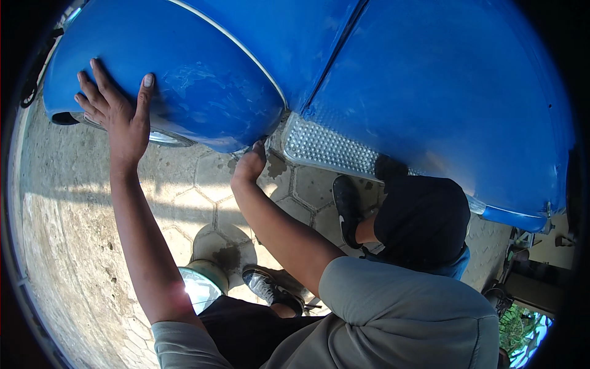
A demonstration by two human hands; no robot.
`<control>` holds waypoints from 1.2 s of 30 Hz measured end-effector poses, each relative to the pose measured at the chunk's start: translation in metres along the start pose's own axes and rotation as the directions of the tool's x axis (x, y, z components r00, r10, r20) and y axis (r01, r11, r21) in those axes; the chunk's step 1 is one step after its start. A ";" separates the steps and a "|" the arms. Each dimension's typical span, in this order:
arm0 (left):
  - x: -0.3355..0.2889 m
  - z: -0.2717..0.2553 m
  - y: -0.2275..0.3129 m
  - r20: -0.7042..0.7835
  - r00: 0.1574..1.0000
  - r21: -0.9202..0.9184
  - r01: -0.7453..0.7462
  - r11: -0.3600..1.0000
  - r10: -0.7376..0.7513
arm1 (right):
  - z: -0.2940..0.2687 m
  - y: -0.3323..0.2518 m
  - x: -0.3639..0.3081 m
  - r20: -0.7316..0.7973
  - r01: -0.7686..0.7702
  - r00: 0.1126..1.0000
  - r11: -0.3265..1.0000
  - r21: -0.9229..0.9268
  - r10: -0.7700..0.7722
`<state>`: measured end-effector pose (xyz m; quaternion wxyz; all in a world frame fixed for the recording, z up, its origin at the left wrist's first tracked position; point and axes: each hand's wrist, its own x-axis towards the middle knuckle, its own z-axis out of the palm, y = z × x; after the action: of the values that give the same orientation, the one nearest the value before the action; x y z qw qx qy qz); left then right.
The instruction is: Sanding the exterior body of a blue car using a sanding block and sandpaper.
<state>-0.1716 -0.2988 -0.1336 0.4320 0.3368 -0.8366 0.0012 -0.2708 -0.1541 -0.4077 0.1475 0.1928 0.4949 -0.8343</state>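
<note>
My left hand [117, 117] lies with spread fingers on the blue fender [203, 80] of a vehicle, above its wheel [166, 138]. Low at the fender's rear corner, my right hand [251, 163] is closed. Its fingertips are mostly hidden, and I cannot make out what, if anything, they hold. Pale, wet-looking streaks mark the paint between my hands. A light trim strip [246, 50] borders the fender. Right of my right hand is a running board [332, 146] with a studded metal surface, below a blue door panel [442, 92].
A pale bucket [215, 277], glaring with reflected light, stands on the hexagonal paving [196, 206] beside a dark shoe [270, 289]. Another dark shoe [347, 209] is near the running board. A black cloth-covered shape [421, 221] blocks part of the board. Clutter stands at the far right.
</note>
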 end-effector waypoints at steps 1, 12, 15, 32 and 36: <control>-0.003 -0.001 -0.004 0.005 1.000 0.008 -0.001 1.000 0.001 | 0.008 -0.002 -0.002 -0.076 -0.087 0.993 0.995 0.058 0.091; -0.013 -0.018 -0.008 0.099 0.989 0.078 0.101 0.992 -0.108 | -0.016 0.016 -0.029 -0.009 -0.247 0.969 0.969 0.027 0.247; -0.003 -0.011 0.001 0.070 0.993 0.045 0.093 0.995 -0.096 | -0.023 0.019 0.015 0.042 -0.216 0.976 0.975 0.057 0.214; -0.003 -0.009 -0.009 0.019 0.999 0.016 0.050 0.999 -0.050 | 0.004 0.007 0.019 0.013 -0.300 0.952 0.926 0.227 0.306; 0.002 0.000 0.005 0.022 0.997 0.024 0.079 0.997 -0.080 | 0.000 0.004 0.052 -0.042 -0.244 0.967 0.961 0.127 0.251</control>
<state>-0.1755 -0.2960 -0.1304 0.4182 0.3748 -0.8274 -0.0101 -0.3151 -0.1587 -0.4348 0.2241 0.2858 0.4196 -0.8319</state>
